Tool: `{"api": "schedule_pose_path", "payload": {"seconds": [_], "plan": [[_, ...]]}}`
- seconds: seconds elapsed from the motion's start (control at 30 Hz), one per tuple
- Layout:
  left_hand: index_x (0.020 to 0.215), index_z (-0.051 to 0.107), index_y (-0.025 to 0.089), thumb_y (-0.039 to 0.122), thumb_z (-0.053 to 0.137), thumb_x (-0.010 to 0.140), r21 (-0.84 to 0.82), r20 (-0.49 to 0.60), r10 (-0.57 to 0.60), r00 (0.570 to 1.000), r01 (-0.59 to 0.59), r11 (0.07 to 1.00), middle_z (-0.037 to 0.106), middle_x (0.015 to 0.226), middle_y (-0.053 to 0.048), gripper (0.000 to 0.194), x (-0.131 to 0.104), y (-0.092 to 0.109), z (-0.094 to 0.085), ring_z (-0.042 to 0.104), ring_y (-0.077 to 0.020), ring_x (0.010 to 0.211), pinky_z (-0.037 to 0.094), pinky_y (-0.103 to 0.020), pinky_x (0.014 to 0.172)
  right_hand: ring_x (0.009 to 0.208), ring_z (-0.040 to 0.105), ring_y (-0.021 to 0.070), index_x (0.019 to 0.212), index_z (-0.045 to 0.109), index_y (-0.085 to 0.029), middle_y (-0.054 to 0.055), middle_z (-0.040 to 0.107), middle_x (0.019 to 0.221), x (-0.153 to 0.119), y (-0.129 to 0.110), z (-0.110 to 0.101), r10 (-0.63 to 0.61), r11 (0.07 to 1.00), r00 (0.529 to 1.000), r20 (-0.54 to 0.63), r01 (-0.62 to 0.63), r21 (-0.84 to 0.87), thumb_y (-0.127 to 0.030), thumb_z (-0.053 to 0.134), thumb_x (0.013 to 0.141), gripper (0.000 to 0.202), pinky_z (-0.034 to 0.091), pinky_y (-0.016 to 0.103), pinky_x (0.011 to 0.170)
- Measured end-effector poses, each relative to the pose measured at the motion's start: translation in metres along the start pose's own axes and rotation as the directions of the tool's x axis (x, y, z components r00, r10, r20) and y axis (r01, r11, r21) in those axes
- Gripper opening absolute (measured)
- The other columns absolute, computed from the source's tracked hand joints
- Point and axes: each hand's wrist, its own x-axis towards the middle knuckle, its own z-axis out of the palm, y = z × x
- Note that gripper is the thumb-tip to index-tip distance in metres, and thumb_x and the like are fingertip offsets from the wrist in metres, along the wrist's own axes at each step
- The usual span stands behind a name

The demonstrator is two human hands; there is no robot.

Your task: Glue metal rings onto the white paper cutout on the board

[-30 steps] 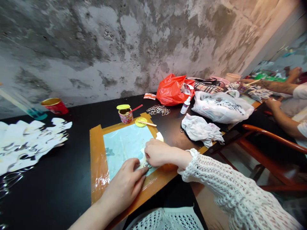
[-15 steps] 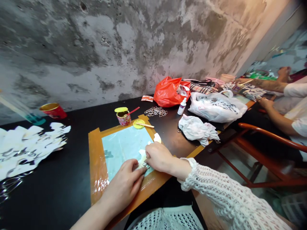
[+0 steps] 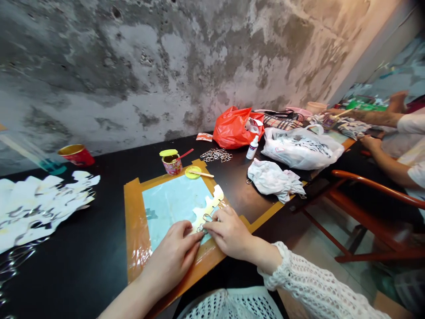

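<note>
A pale yellow cut-out piece [image 3: 209, 205] with a wavy edge lies slantwise on the light blue sheet [image 3: 169, 199], which brown tape frames. Small metal rings [image 3: 207, 217] rest on the piece's lower part. My left hand [image 3: 174, 254] holds the lower end of the piece between thumb and finger, close to a ring. From the right, my right hand [image 3: 232, 230] reaches in with its fingers pinched at the rings, its fingertips nearly touching those of my left hand.
Behind the sheet stand an open jar [image 3: 172, 163] and a yellow lid [image 3: 193, 172] with a stick. A ring pile [image 3: 216, 154], red bag [image 3: 234, 128], bottle [image 3: 252, 147] and cloth [image 3: 274, 177] lie farther right. White cut-outs [image 3: 40, 208] are at left. A person sits at far right.
My right hand has moved down and to the right, uncovering more of the pale piece and a ring on it. My left hand stays in place.
</note>
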Motion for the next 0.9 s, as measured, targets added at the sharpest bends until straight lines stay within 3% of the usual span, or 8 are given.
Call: {"api": "schedule_pose_path", "payload": {"seconds": [0.3, 0.7, 0.8, 0.9], "plan": [[0.115, 0.067, 0.026, 0.023, 0.049, 0.094, 0.013, 0.026, -0.011, 1.000, 0.010, 1.000, 0.055, 0.109, -0.011, 0.028, 0.000, 0.000, -0.001, 0.057, -0.0238, 0.102, 0.053, -0.041, 0.089, 0.093, 0.044, 0.0216, 0.115, 0.071, -0.025, 0.008, 0.057, 0.097, 0.002, 0.001, 0.007, 0.022, 1.000, 0.998, 0.059, -0.023, 0.003, -0.025, 0.051, 0.096, 0.028, 0.039, 0.035, 0.085], [0.129, 0.059, 0.027, 0.020, 0.048, 0.095, 0.076, 0.036, 0.127, 0.991, -0.129, 0.989, 0.054, 0.120, -0.013, 0.037, -0.007, -0.006, -0.007, 0.058, -0.0236, 0.108, 0.055, -0.038, 0.089, 0.092, 0.043, 0.0220, 0.113, 0.073, -0.029, 0.006, 0.055, 0.094, 0.006, -0.001, 0.003, 0.078, 0.997, 0.992, 0.099, -0.077, -0.010, -0.029, 0.052, 0.097, 0.026, 0.037, 0.035, 0.085], [0.127, 0.058, 0.026, 0.023, 0.049, 0.095, 0.043, 0.013, 0.073, 0.997, -0.074, 0.996, 0.054, 0.119, -0.011, 0.034, -0.005, -0.009, -0.009, 0.059, -0.0217, 0.107, 0.054, -0.035, 0.089, 0.090, 0.042, 0.0216, 0.112, 0.073, -0.030, 0.006, 0.056, 0.093, 0.006, -0.002, 0.000, 0.087, 0.996, 0.990, 0.109, -0.088, -0.001, -0.032, 0.054, 0.096, 0.025, 0.036, 0.035, 0.085], [0.112, 0.061, 0.022, 0.027, 0.049, 0.096, 0.006, 0.019, -0.009, 1.000, 0.009, 1.000, 0.055, 0.112, -0.009, 0.021, 0.003, -0.009, -0.013, 0.061, -0.0183, 0.098, 0.054, -0.031, 0.084, 0.090, 0.042, 0.0213, 0.112, 0.073, -0.031, 0.005, 0.056, 0.092, 0.007, -0.001, -0.001, 0.098, 0.995, 0.988, 0.121, -0.098, 0.001, -0.032, 0.057, 0.095, 0.024, 0.036, 0.035, 0.085]]}}
